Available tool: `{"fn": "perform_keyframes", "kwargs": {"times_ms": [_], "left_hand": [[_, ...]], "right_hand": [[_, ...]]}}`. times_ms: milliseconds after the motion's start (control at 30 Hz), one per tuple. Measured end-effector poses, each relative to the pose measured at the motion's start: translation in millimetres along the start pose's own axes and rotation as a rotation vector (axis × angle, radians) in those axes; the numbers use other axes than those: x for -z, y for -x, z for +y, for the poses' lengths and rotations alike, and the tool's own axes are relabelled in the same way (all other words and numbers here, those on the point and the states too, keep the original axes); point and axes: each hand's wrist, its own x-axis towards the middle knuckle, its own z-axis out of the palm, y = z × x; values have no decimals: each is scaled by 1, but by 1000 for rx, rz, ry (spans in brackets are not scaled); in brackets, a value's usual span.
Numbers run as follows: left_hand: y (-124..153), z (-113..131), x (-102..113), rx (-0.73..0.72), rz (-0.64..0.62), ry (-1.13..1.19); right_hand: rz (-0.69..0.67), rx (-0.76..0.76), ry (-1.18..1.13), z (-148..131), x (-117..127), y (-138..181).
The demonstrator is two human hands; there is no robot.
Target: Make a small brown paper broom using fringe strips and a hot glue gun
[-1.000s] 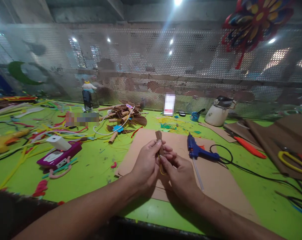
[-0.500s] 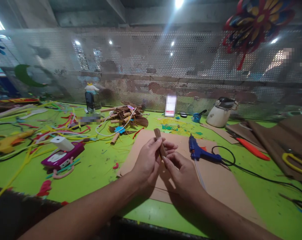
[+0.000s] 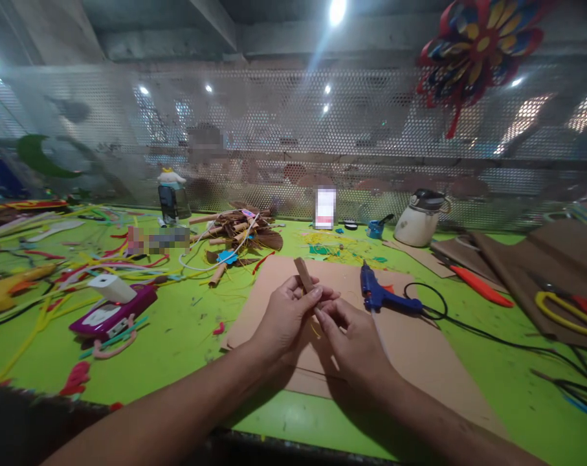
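Observation:
Over a light brown cardboard sheet (image 3: pixel 268 285), my left hand (image 3: pixel 286 317) grips a narrow folded or rolled piece of brown paper (image 3: pixel 303 274), which points up and away from me. My right hand (image 3: pixel 354 333) is closed, thumb and fingertips pinching at the paper's lower end, right beside my left thumb. A thin yellow string (image 3: pixel 315 331) dangles below the fingers. The lower part of the paper is hidden by my hands. To the right on the cardboard lies a blue glue gun (image 3: pixel 385 298) with a glue stick in its back.
A purple power strip (image 3: pixel 140 301) with a white plug, a yellow glue gun (image 3: pixel 11 288) and tangled cords lie left. Brown paper pieces (image 3: pixel 230 233) are heaped behind. A phone (image 3: pixel 325 207) stands at the back. Right are a kettle (image 3: pixel 418 220), orange-handled cutter (image 3: pixel 482 287) and yellow-handled scissors (image 3: pixel 560 317).
The view has turned slightly right, so the scene sits further left. My left thumb has moved down the paper, close to my right fingertips. The yellow string now shows lower, beneath the fingers.

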Motion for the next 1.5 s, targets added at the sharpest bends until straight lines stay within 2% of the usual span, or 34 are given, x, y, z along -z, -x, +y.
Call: {"fn": "perform_keyframes", "kwargs": {"times_ms": [100, 267, 467, 600, 867, 1067, 1267, 1500], "left_hand": [[-1, 1, 1, 11, -6, 31], [-4, 7, 1, 60, -85, 71], [-4, 14, -1, 22, -29, 23], [-2, 11, -2, 10, -52, -12], [9, 3, -5, -42, -63, -36], [4, 1, -3, -5, -38, 51], [4, 7, -4, 66, -117, 90], [2, 3, -1, 53, -41, 21]], "right_hand": [[4, 8, -8, 1, 0, 0], [21, 5, -32, -3, 1, -2], [-18, -8, -2, -5, 2, 1], [-58, -15, -50, -7, 2, 1], [14, -5, -55, -9, 0, 0], [43, 11, -20, -7, -1, 1], [70, 2, -1, -3, -2, -1], [42, -8, -15, -4, -2, 0]]}}
